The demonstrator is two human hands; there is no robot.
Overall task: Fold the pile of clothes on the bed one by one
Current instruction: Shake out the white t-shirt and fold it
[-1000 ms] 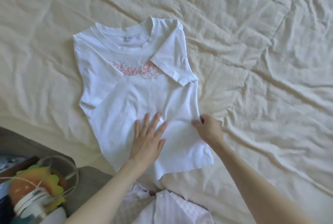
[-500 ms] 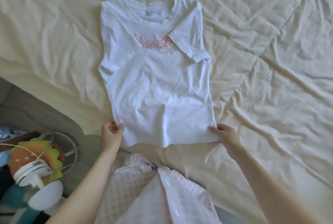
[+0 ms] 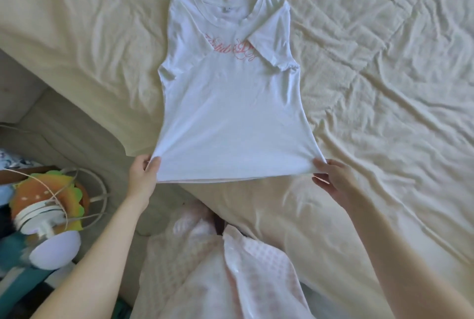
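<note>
The white T-shirt [image 3: 230, 103] lies face up on the cream bed [image 3: 384, 88], collar away from the person and hem towards them, and its folding looks only partly done. Nearest the camera, a pink-and-white checked garment [image 3: 230, 275] sits crumpled at the bed's near edge, unfolded, so more of the pile seems to be waiting. Just beyond it, the left hand [image 3: 142, 176] pinches the shirt's near left hem corner between thumb and fingers, and the right hand [image 3: 333, 177] pinches the near right corner the same way, stretching the hem taut and slightly off the sheet. Farther up, both sleeves are already turned in over the chest, partly covering the pink script print [image 3: 232, 49], so the side folds appear finished. What remains, by my reading, is to carry the hem up towards the collar and then set the shirt aside. Off the bed to the left sits blurred clutter, including a burger-shaped toy [image 3: 48, 198].
</note>
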